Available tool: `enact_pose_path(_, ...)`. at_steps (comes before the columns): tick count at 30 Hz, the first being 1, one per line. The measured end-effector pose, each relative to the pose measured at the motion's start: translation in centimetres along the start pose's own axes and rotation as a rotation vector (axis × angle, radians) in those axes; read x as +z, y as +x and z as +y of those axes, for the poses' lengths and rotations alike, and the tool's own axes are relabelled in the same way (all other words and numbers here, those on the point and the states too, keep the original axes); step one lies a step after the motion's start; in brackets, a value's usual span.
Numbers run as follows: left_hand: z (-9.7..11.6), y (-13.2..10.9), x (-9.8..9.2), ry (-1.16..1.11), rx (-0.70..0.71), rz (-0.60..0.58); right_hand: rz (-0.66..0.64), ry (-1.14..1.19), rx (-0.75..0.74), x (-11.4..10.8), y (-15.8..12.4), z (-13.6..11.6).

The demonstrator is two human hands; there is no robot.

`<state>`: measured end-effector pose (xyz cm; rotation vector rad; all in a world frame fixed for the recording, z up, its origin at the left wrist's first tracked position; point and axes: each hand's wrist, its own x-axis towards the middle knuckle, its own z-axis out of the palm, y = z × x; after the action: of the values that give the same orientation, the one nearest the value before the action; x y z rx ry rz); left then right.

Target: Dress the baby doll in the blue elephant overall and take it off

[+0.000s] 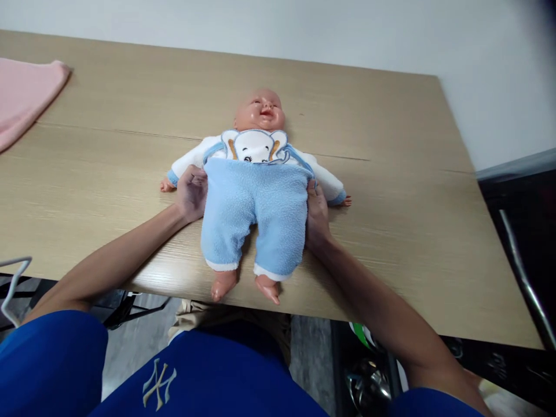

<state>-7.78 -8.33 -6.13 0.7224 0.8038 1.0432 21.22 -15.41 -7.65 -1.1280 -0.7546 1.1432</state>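
On the left, a soft pink cloth (28, 98) lies on the pale wood-grained table (412, 202). Next, the left hand (193, 191) is closed on the left side of the waist of the light-blue fleece trousers (256, 202), fingertips partly hidden. Between the hands, the bald plastic baby doll (260, 113) lies face up, head toward the far side, bare feet by the near edge; the trousers' waist edge crosses its white top with an animal face (253, 143). The right hand (318, 214) grips the right side, thumb in front, other fingers out of sight. Handling it well probably means moving both hands evenly, keeping that edge level and leaving the doll's back supported.
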Motion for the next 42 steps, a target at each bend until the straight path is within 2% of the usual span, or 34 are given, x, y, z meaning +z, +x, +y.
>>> enact_pose_path(5,0.7,0.1,0.3,0.016,0.038,0.005,-0.083,0.049,0.005,-0.5,0.4,-0.1)
enact_pose_path(11,1.9,0.4,-0.2,0.138,0.050,-0.196,-0.086,0.044,-0.067,-0.8,0.8,-0.2)
enact_pose_path(13,2.0,0.5,-0.7,0.169,0.043,-0.237,-0.084,0.055,-0.092,-0.8,0.9,-0.2)
enact_pose_path(16,1.7,1.1,-1.6,0.186,0.089,-0.265,-0.154,0.027,-0.096,-1.1,1.2,-0.1)
enact_pose_path(21,1.0,2.3,-3.0,0.271,0.220,-0.237,-0.286,-0.092,-0.145,-2.1,2.2,0.2)
enact_pose_path(25,1.2,2.2,-3.4,0.377,0.296,-0.206,-0.230,-0.168,-0.305,-2.0,2.7,-0.2)
enact_pose_path(28,2.0,1.7,-3.3,0.490,0.421,-0.200,-0.189,-0.231,-0.388,-1.7,2.9,-0.5)
enact_pose_path(31,2.8,1.1,-3.1,0.617,0.608,-0.138,-0.199,-0.325,-0.372,-1.6,3.1,-0.5)
enact_pose_path(33,2.9,0.9,-3.0,0.651,0.668,-0.099,-0.210,-0.366,-0.335,-1.4,3.2,-0.4)
enact_pose_path(35,2.7,1.0,-2.8,0.604,0.627,-0.089,-0.217,-0.368,-0.311,-1.2,3.3,-0.4)
enact_pose_path(39,1.8,1.3,-2.3,0.447,0.404,-0.142,-0.249,-0.354,-0.276,-0.3,3.3,-1.1)
enact_pose_path(42,2.0,1.3,-1.7,0.421,0.278,-0.179,-0.309,-0.399,-0.269,0.3,3.5,-2.6)
